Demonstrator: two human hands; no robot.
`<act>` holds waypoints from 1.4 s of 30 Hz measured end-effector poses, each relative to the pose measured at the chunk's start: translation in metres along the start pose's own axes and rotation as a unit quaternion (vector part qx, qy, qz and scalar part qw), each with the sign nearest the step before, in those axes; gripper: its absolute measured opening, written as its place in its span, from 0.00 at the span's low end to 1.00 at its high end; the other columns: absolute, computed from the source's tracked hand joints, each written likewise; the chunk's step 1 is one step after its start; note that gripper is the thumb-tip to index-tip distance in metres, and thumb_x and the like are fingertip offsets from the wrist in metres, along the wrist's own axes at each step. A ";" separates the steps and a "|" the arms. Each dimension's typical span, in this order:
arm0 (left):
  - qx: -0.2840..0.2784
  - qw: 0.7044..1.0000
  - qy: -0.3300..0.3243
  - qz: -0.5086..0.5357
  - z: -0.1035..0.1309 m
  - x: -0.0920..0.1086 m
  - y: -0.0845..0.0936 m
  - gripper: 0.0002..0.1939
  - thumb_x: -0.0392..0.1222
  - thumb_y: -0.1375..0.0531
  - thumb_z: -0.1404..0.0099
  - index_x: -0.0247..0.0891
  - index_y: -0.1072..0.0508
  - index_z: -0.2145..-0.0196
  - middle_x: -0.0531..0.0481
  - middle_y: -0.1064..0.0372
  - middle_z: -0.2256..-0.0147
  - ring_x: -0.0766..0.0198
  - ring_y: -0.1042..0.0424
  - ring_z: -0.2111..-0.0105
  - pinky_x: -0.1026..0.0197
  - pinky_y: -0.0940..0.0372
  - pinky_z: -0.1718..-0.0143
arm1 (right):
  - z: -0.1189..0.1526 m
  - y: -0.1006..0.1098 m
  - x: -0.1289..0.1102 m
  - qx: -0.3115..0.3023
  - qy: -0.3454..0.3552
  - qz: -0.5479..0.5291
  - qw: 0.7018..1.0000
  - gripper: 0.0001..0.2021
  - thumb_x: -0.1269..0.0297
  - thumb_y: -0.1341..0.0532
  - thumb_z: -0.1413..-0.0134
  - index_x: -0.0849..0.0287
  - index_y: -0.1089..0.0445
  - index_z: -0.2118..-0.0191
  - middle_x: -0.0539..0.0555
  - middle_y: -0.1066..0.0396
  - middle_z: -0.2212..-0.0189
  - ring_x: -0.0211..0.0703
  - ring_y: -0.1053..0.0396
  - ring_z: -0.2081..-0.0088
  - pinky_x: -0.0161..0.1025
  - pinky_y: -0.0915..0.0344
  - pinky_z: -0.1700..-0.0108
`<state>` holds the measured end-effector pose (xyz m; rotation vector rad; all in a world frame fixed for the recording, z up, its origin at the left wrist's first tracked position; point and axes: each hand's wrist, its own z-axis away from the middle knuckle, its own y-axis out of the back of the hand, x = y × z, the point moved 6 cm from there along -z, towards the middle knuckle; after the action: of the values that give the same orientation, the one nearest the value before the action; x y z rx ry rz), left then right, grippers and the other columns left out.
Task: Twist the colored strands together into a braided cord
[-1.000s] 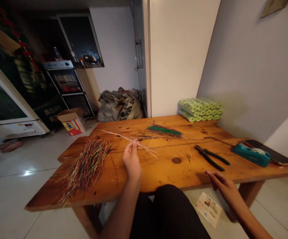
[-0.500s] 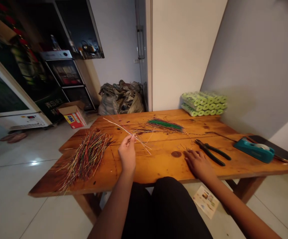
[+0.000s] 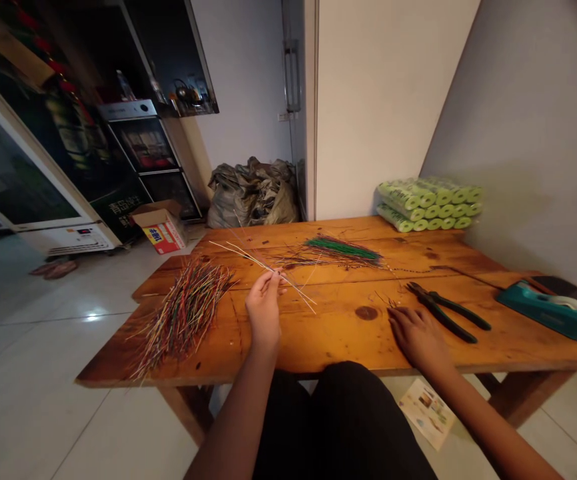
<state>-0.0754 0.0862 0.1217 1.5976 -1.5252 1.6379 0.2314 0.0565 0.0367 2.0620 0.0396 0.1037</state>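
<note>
My left hand pinches a few thin pale wires above the middle of the table. On the tabletop to the right rests my right hand, palm down, its fingertips at some short dark wire pieces; whether it grips any is too small to tell. A large heap of multicoloured wires lies at the left. Farther back is a bundle of green wires with other loose strands beside it. Pliers with dark green handles lie partly open just right of my right hand.
The wooden table also bears a teal tape dispenser at the right and stacked green-white rolls at the back. Behind it stand bulky sacks and an open carton. A printed sheet is below the front edge.
The whole view has shifted, so things on the table appear farther right. My left hand still pinches the pale wires, and my right hand remains by the short pieces.
</note>
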 end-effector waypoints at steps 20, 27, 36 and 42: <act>-0.011 0.998 0.026 0.056 0.002 0.000 0.000 0.09 0.41 0.38 0.48 0.35 0.26 0.69 0.48 0.28 0.67 0.70 0.31 0.71 0.68 0.38 0.72 | 0.004 0.004 0.004 0.038 -0.007 -0.055 0.998 0.16 0.62 0.51 0.43 0.63 0.28 0.62 0.60 0.30 0.64 0.50 0.38 0.63 0.43 0.39 0.60; -0.009 0.999 0.013 0.034 0.001 -0.003 0.001 0.09 0.42 0.38 0.48 0.35 0.25 0.69 0.47 0.28 0.67 0.72 0.31 0.73 0.70 0.38 0.73 | 0.002 0.005 0.006 -0.028 0.021 -0.048 0.998 0.17 0.61 0.52 0.41 0.62 0.28 0.65 0.59 0.29 0.69 0.48 0.37 0.64 0.40 0.40 0.62; -0.021 1.000 0.012 -0.011 0.000 -0.004 -0.001 0.09 0.43 0.39 0.47 0.35 0.25 0.69 0.48 0.27 0.70 0.70 0.31 0.73 0.69 0.38 0.74 | -0.017 0.010 0.004 -0.087 0.049 0.012 0.995 0.13 0.65 0.52 0.44 0.63 0.32 0.70 0.61 0.30 0.74 0.50 0.34 0.67 0.40 0.42 0.66; -0.057 0.997 0.016 -0.058 -0.003 -0.012 -0.009 0.09 0.42 0.39 0.48 0.36 0.25 0.69 0.48 0.26 0.70 0.67 0.30 0.72 0.66 0.37 0.71 | -0.045 0.013 0.019 -0.080 -0.108 -0.284 0.949 0.12 0.59 0.49 0.49 0.60 0.34 0.73 0.60 0.31 0.76 0.49 0.33 0.71 0.42 0.40 0.69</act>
<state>-0.0660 0.0961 0.1156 1.5603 -1.4543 1.4804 0.2459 0.0912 0.0704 1.8150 0.4704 -0.4591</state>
